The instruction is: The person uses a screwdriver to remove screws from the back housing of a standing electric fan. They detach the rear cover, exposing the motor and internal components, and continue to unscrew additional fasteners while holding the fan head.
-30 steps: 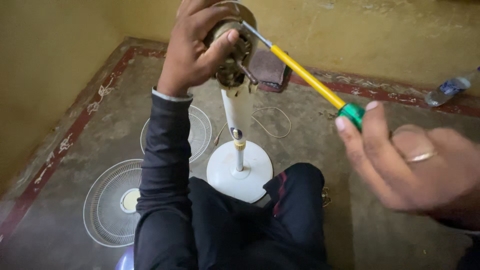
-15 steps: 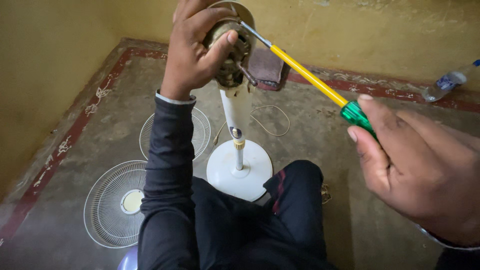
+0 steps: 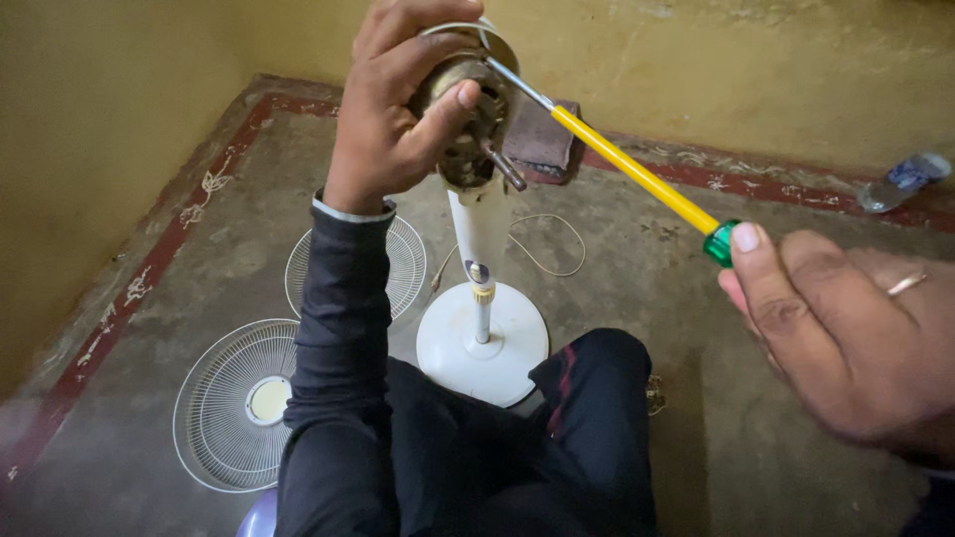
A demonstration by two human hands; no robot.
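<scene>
1. Left hand point(image 3: 398, 109) wrapped around fan motor point(image 3: 468, 119), atop stand pole point(image 3: 480, 249) rising from round base point(image 3: 482, 343) on floor point(image 3: 696, 328).
2. Screwdriver point(image 3: 627, 169) slanting from right hand point(image 3: 846, 328) up-left into motor.
3. Two fan grilles point(image 3: 239, 403) left of base, one behind the other.
4. Cord point(image 3: 547, 249) behind base; bottle point(image 3: 900, 181) far right by wall.

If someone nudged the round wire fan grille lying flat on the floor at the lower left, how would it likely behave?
The wire grille is thin open mesh, so probably light and somewhat springy. It lies flat on the floor, so it would likely slide, not roll or tip.
</scene>
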